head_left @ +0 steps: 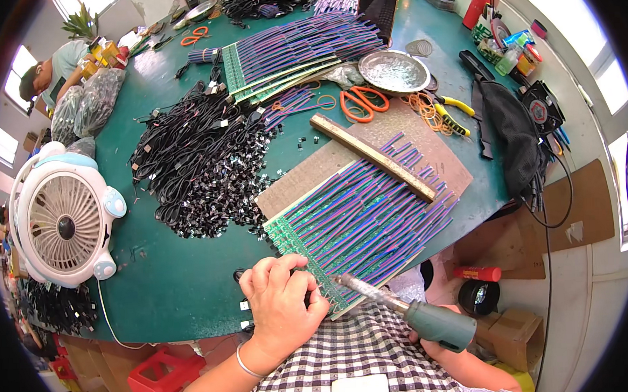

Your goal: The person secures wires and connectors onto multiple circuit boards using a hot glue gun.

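My left hand [282,301] rests at the near edge of a row of small green circuit boards [299,246] with purple and blue wires [371,214] fanned out on a brown board [381,133]; its fingers pinch something small there that I cannot make out. My right hand [432,345], mostly hidden, grips the grey-green handle of a soldering iron [410,311]. The iron's metal tip points left toward the boards beside my left fingers. A wooden bar [372,157] lies across the wires.
A heap of black cables [200,159] covers the green table [170,279] to the left. A white fan [63,221] stands at the left edge. Orange scissors [362,103], a metal dish [393,71] and more wired boards [294,53] lie farther back. Another person [49,71] works far left.
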{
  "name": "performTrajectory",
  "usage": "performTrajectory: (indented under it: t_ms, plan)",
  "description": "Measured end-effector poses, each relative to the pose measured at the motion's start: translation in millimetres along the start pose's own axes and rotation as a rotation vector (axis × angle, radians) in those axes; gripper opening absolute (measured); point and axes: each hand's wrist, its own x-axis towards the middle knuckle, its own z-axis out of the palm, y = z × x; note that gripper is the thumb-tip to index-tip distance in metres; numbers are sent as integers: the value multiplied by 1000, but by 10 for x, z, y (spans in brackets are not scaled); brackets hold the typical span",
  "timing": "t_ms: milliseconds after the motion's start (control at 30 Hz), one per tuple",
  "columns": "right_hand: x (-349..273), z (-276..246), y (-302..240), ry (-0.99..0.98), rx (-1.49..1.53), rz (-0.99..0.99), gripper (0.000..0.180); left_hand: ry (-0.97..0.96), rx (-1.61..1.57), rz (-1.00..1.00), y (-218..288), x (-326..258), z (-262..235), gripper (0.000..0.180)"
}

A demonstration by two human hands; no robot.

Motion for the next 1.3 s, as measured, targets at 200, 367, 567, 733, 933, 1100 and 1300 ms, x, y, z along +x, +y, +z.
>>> performTrajectory:
  t_ms: [200,367,567,733,933,1100,1300]
  plan:
    - [21,-200,-96,-159,336,119,40,7,4,7,-11,17,12,15]
    - [33,-236,-79,-190,406,151,40,2,50,14,-7,1,15,16]
    - [41,-217,-152,-111,557,172,39,-5,20,53,-4,5,-87,14]
    - [52,-238,-124,-129,509,108,38,11,122,252,-122,-24,-138,16]
    - [-16,-326,9,-290,100,0,48,-16,97,395,-219,15,-142,17]
    - [-60,-238,-100,-124,235,270,26,-16,131,471,-214,8,-143,17]
    - [-4,-257,-144,-177,177,188,29,-29,129,501,-225,28,-170,20]
